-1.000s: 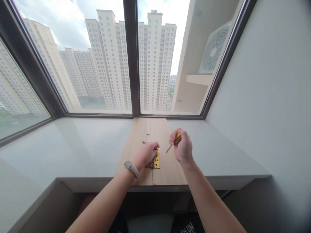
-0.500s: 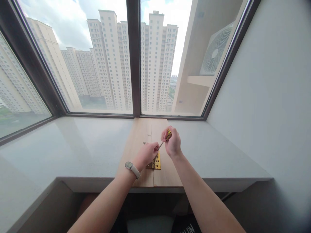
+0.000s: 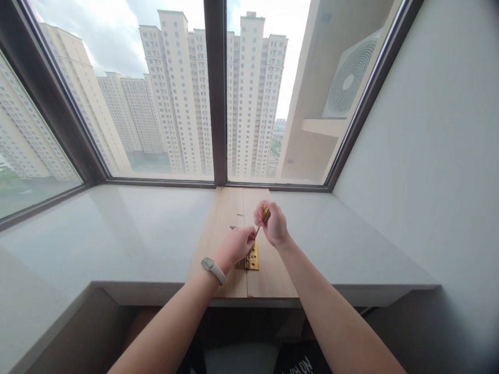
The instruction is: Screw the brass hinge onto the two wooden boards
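My right hand (image 3: 272, 223) is closed round the yellow and black handle of a screwdriver (image 3: 266, 212), whose thin metal shaft slants down to the left. At the shaft's lower end, my left hand (image 3: 238, 245) pinches with thumb and fingers; what lies between them is hidden. Under and beside the left hand is a brass-coloured hinge (image 3: 254, 258) with screw holes, lying across the seam of two light wooden boards (image 3: 268, 280). The left hand covers part of the hinge. A few small screws (image 3: 233, 227) rest on the left board, and another screw (image 3: 240, 214) lies farther back.
The boards lie on a white window sill (image 3: 335, 239), reaching from its front edge to the dark window frame (image 3: 220, 104). A white wall (image 3: 424, 156) stands at the right. Below the sill is a dark recess.
My right hand has shifted slightly left and turned, with the screwdriver handle now steeper. The left hand stays at the hinge. The whole view has tilted a little.
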`<state>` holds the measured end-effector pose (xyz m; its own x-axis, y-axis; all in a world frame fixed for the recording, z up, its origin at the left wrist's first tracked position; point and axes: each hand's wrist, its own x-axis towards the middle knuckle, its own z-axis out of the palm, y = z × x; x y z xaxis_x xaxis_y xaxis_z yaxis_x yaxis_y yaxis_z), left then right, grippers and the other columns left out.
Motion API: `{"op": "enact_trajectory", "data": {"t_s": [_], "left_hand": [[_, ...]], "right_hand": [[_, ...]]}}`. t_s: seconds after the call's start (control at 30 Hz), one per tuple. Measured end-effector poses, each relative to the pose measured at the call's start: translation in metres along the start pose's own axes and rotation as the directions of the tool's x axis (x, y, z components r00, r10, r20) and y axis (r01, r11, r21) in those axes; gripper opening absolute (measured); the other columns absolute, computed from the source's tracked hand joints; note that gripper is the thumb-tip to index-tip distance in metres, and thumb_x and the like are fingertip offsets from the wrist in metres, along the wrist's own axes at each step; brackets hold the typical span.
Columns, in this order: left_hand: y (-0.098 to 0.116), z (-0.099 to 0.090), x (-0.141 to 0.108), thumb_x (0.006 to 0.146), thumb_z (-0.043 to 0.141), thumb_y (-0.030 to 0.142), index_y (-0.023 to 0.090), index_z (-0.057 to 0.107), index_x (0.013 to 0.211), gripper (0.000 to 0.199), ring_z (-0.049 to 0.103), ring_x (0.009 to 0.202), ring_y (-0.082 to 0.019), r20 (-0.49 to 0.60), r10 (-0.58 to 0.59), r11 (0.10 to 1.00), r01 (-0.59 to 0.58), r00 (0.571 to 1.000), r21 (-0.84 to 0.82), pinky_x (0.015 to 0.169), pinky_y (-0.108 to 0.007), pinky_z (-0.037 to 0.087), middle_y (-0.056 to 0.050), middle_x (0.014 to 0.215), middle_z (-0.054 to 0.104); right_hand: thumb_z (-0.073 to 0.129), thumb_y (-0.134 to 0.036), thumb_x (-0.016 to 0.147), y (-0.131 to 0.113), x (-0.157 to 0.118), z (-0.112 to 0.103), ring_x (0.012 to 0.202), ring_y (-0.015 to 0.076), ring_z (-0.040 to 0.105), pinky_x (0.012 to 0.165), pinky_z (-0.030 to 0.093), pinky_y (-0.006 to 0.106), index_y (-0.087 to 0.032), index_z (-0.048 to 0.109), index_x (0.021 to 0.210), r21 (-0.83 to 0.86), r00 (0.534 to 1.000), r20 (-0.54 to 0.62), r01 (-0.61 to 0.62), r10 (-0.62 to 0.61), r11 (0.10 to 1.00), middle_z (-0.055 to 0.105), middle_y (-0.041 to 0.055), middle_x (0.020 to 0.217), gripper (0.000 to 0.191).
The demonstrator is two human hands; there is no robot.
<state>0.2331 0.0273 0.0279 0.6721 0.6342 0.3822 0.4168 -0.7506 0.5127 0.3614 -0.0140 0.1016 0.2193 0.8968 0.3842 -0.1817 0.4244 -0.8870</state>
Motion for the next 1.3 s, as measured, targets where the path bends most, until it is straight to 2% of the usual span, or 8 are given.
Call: {"op": "enact_trajectory", "data": {"t_s": [0.13,0.27,0.47,0.57,0.8,0.97,1.17,1.3], "left_hand": [[0.002,-0.001,0.0,0.083,0.062,0.011,0.021,0.065,0.086,0.011,0.07,0.082,-0.02,0.008,-0.022,1.0,0.022,1.0,0.012,0.074,-0.028,0.048,-0.002,0.085,0.075],[0.001,-0.001,-0.001,0.083,0.062,0.01,0.022,0.066,0.092,0.016,0.07,0.082,-0.02,-0.014,-0.012,1.0,0.012,1.0,-0.02,0.074,-0.028,0.049,-0.002,0.085,0.075],[-0.002,0.0,-0.002,0.083,0.062,0.01,0.022,0.065,0.095,0.017,0.07,0.08,-0.02,-0.018,-0.015,0.999,0.014,1.0,-0.045,0.075,-0.029,0.05,-0.002,0.086,0.075],[-0.003,0.0,-0.002,0.083,0.062,0.01,0.022,0.065,0.095,0.017,0.07,0.08,-0.02,-0.019,-0.01,0.998,0.009,1.0,-0.056,0.076,-0.03,0.05,-0.001,0.085,0.075],[-0.004,0.001,-0.002,0.083,0.062,0.011,0.022,0.065,0.095,0.017,0.071,0.08,-0.02,-0.01,-0.01,0.998,0.009,1.0,-0.063,0.075,-0.029,0.05,-0.002,0.086,0.075],[-0.006,0.001,-0.001,0.082,0.062,0.011,0.023,0.064,0.09,0.014,0.07,0.081,-0.02,-0.001,-0.018,0.996,0.018,1.0,-0.091,0.075,-0.029,0.05,-0.001,0.086,0.076],[-0.005,-0.001,-0.003,0.083,0.064,0.015,0.022,0.064,0.085,0.007,0.068,0.079,-0.019,-0.033,-0.022,0.996,0.019,0.999,-0.09,0.073,-0.029,0.049,-0.002,0.083,0.073],[-0.001,-0.002,-0.005,0.084,0.066,0.019,0.021,0.064,0.08,0.006,0.065,0.074,-0.018,-0.06,-0.033,0.996,0.027,0.998,-0.086,0.07,-0.029,0.048,-0.002,0.08,0.071]], "right_hand": [[0.044,-0.044,0.092,0.002,0.004,0.0,0.047,0.0116,0.037,0.049,0.032,0.026,-0.023,0.044,0.057,-0.048,0.997,0.077,-0.024,0.028,0.999,0.041,-0.0033,0.051,0.041],[0.046,-0.047,0.095,-0.009,0.012,-0.002,0.063,0.014,0.049,0.064,0.041,0.027,-0.02,0.055,0.063,-0.284,0.985,0.172,0.061,-0.012,0.957,0.054,0.0003,0.063,0.043],[0.06,-0.046,0.093,-0.043,0.016,-0.004,0.058,0.0113,0.043,0.058,0.035,0.026,-0.022,0.064,0.087,-0.646,0.967,0.237,0.232,-0.098,0.727,0.057,-0.0028,0.073,0.025],[0.059,-0.037,0.095,-0.061,0.013,-0.004,0.064,0.0119,0.051,0.065,0.04,0.027,-0.021,0.068,0.088,-0.757,0.937,0.326,0.34,-0.128,0.558,0.066,0.0008,0.086,0.019],[0.057,-0.019,0.093,-0.091,0.007,-0.007,0.071,0.0134,0.059,0.07,0.042,0.026,-0.023,0.072,0.105,-0.851,0.918,0.394,0.351,0.034,0.391,0.072,0.0013,0.091,0.019],[0.061,-0.023,0.093,-0.091,0.006,-0.005,0.074,0.0141,0.057,0.071,0.039,0.026,-0.019,0.07,0.089,-0.864,0.911,0.41,0.403,-0.045,0.3,0.07,0.0026,0.085,0.011],[0.065,-0.043,0.093,-0.087,0.007,0.0,0.061,0.0135,0.048,0.062,0.032,0.028,-0.019,0.062,0.073,-0.922,0.941,0.336,0.338,-0.044,0.188,0.06,-0.0001,0.067,0.031],[0.065,-0.045,0.093,-0.083,0.008,0.006,0.062,0.0144,0.049,0.061,0.032,0.028,-0.019,0.06,0.07,-0.938,0.948,0.309,0.316,-0.071,0.144,0.058,0.0005,0.066,0.035]]}}
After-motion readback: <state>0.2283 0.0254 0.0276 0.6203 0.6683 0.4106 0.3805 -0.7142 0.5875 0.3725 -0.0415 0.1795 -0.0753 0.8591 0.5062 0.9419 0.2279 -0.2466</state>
